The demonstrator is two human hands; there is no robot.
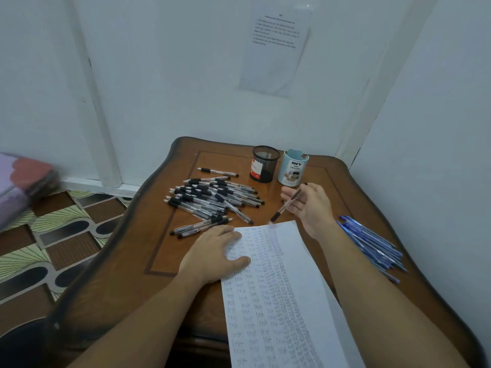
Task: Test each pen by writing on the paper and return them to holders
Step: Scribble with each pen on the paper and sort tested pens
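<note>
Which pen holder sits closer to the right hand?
The light blue DIY desk organizer, just beyond the right hand; the black mesh cup stands further left.

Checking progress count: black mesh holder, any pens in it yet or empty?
Empty, as far as shows: the black mesh holder stands upright with no pen above its rim; its bottom is not visible.

A table [345,187] fills the lower centre of the frame. On it a paper [287,288] runs from mid-frame to the bottom edge, with the left hand [215,251] resting on its upper left corner. Above that hand lies a heap of pens [212,197]. Behind the heap, to its upper right, the left holder [264,164] and right holder [293,168] stand side by side. The right hand [308,205] holds a single pen [285,205] between the holders and the paper. A second bunch of pens [372,243] lies at the table's right edge.
</note>
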